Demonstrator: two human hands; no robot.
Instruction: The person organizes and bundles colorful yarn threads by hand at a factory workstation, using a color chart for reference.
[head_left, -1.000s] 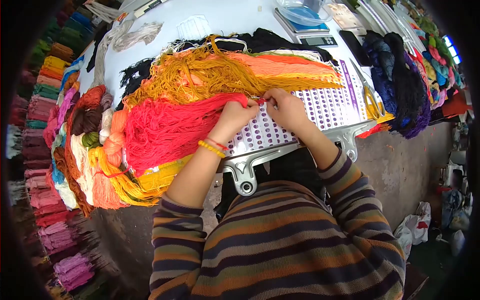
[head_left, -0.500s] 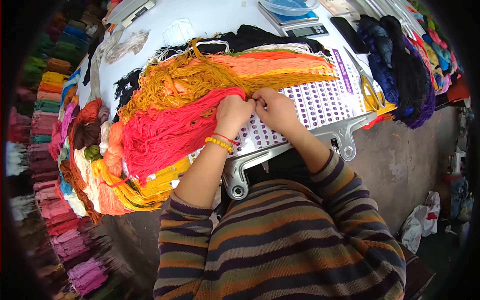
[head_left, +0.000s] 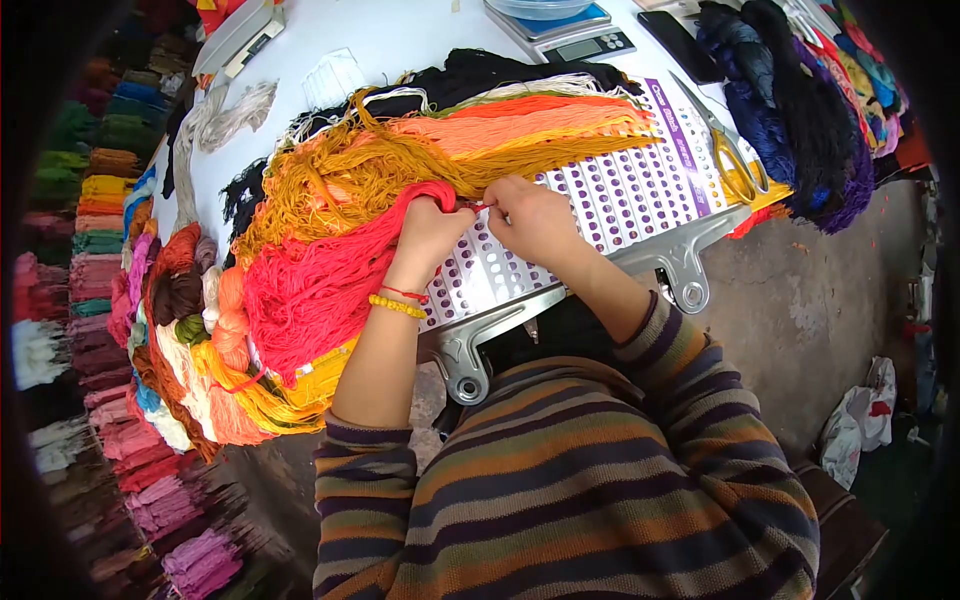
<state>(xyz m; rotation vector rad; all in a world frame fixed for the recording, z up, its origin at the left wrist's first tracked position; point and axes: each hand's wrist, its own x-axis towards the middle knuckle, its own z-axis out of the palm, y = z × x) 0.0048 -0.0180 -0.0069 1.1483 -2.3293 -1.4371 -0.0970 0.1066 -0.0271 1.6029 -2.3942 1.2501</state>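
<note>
My left hand (head_left: 430,238) is closed around the end of a thick bundle of pinkish-red thread (head_left: 320,275), which spreads to the left over the board. My right hand (head_left: 535,222) pinches at a short bit of red thread between the two hands; its fingertips partly hide it. Beneath both hands lies a white card with rows of purple-rimmed holes (head_left: 610,195), held by silver metal clips (head_left: 690,262) at its near edge. Mustard-gold thread (head_left: 350,165), peach thread (head_left: 480,132) and black thread (head_left: 480,75) lie beyond, their right ends lined up along the card.
Scissors with yellow handles (head_left: 735,165) lie right of the card. Behind are a digital scale (head_left: 580,45), a black phone (head_left: 680,45) and dark blue and black skeins (head_left: 775,110). Coloured skeins (head_left: 185,310) hang at the left table edge. A plastic bag (head_left: 855,425) is on the floor.
My left hand has shifted left with the red bundle, and the gap between my hands has widened, showing red thread there. The whole view has also moved slightly.
</note>
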